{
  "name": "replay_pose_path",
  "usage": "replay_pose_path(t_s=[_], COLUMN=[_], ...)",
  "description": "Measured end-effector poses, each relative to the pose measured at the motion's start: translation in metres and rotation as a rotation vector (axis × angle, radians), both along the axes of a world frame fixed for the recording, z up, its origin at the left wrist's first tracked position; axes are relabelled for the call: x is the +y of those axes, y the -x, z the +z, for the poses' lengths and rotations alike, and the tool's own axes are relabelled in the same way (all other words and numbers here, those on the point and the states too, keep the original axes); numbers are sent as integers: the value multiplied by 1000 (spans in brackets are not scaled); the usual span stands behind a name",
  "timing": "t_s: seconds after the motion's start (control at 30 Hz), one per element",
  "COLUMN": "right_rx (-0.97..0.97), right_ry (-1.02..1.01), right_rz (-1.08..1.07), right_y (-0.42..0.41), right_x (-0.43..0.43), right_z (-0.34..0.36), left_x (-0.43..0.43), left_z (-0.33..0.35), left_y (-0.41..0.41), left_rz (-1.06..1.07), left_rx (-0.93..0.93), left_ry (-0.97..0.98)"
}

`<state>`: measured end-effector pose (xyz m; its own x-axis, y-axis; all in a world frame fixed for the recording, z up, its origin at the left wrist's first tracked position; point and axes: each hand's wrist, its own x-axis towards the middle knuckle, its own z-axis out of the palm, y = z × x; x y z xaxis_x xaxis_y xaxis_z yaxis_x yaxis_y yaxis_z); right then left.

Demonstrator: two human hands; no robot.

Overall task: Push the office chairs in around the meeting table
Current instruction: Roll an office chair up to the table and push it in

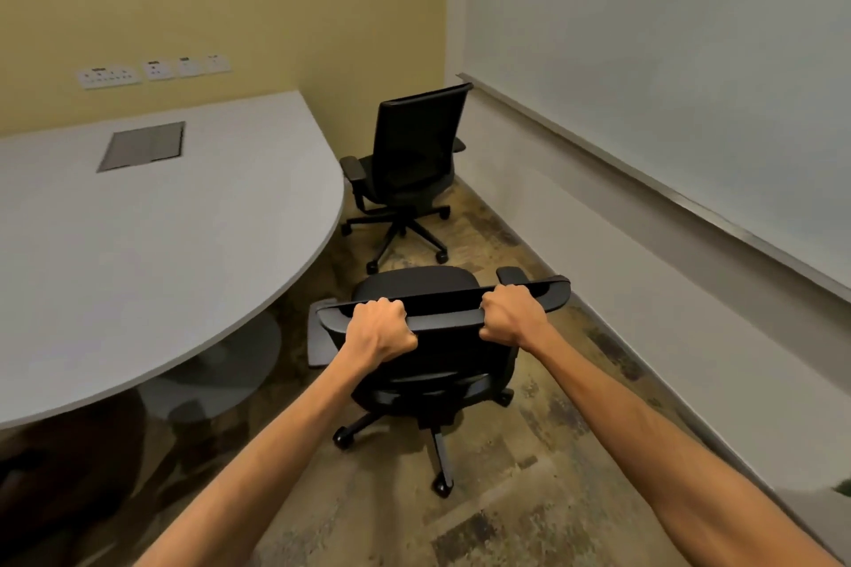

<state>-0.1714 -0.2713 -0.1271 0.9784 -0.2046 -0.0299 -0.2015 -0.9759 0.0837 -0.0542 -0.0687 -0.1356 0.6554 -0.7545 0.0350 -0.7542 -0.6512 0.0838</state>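
Observation:
A black office chair [442, 355] stands right in front of me, its back toward me, clear of the grey meeting table [152, 244] on the left. My left hand [380, 329] and my right hand [513, 315] both grip the top edge of its backrest. A second black office chair [410, 161] stands farther back near the corner, turned with its back to the right and its armrest close to the table's rounded end. The table has a rounded edge and a grey cable hatch [142, 146] set into its top.
A white wall with a long whiteboard ledge [644, 180] runs along the right. The yellow wall behind the table carries several sockets [152, 70]. A patterned carpet strip [506, 497] lies between table and right wall. The table's round pedestal base [221, 373] sits under its edge.

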Motion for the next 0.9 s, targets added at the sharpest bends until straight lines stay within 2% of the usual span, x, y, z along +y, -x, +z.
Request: replay_pose_path(t_s=[0.33, 0.57, 0.9], right_rx=[-50, -12, -33], right_ry=[-3, -3, -22], right_rz=[228, 345, 539], right_y=[-98, -166, -240], right_x=[-49, -87, -141], right_z=[-11, -5, -8], left_x=[-28, -60, -108], left_z=[-7, -9, -11], left_y=[-56, -89, -120], left_rz=[201, 363, 542], left_rx=[-40, 1, 0], left_ry=[26, 86, 36])
